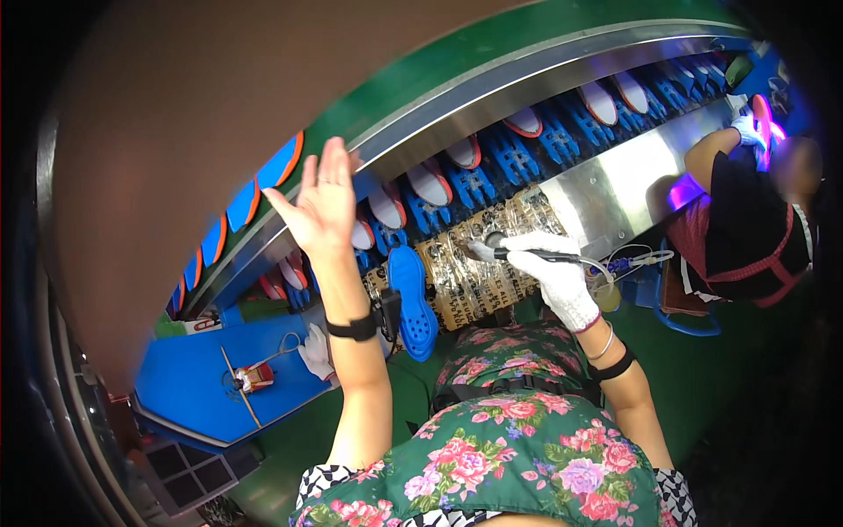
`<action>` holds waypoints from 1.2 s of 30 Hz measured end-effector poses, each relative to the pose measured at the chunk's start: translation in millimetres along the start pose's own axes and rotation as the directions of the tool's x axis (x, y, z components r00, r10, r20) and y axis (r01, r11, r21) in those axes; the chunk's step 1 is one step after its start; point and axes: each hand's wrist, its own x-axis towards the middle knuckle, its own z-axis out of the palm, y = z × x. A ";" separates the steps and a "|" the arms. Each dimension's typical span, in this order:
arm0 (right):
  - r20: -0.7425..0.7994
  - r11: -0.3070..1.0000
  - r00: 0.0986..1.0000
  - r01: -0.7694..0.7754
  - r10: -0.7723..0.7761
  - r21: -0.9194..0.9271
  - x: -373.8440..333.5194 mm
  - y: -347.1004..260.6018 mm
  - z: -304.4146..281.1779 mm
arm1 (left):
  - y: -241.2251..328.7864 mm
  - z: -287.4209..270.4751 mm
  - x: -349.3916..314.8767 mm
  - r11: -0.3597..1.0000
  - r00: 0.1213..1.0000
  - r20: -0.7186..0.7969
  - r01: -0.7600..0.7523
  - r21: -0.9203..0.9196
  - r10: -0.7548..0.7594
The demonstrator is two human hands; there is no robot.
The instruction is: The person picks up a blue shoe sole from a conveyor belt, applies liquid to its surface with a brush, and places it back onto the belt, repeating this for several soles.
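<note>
My left hand (325,200) is bare and raised over the edge of the conveyor, fingers stretched out and thumb apart, holding nothing. My right hand (551,274), in a white glove, grips a glue brush (549,256) by its black handle. A pale tube runs from the handle's back end. The bristles point left over a ledge (465,285) covered in cardboard and glossy tape. A dark round spot shows beside the brush tip. Right of my left wrist, a blue shoe sole (411,303) with small holes at one end lies across the ledge's left part.
Along the conveyor, blue racks (514,162) alternate with pale, red-rimmed soles (600,103). Blue soles with orange rims (281,162) line an upper shelf. A co-worker (742,211) sits at right by purple light. At left, another person's gloved hand (316,351) rests by a blue table (184,378).
</note>
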 end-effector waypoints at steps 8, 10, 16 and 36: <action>-0.080 0.980 0.987 -0.123 0.137 0.156 -7.4 20.1 -11.0 | -60.4 46.5 88.3 -0.115 0.908 0.258 -0.233 0.966 0.331; -0.070 0.970 0.987 -0.126 0.144 0.209 -6.8 24.3 -7.2 | -35.6 19.3 134.9 -0.595 0.808 0.539 -0.318 0.738 0.237; -0.125 0.936 0.976 -0.130 0.179 0.326 -10.5 28.3 -18.3 | 3.5 7.8 137.6 -0.505 0.820 0.492 -0.304 0.807 0.293; 0.050 0.944 0.944 0.321 -0.325 0.082 -0.7 -74.4 21.0 | -83.0 -46.8 -136.1 0.778 0.916 -0.154 0.396 0.487 -0.370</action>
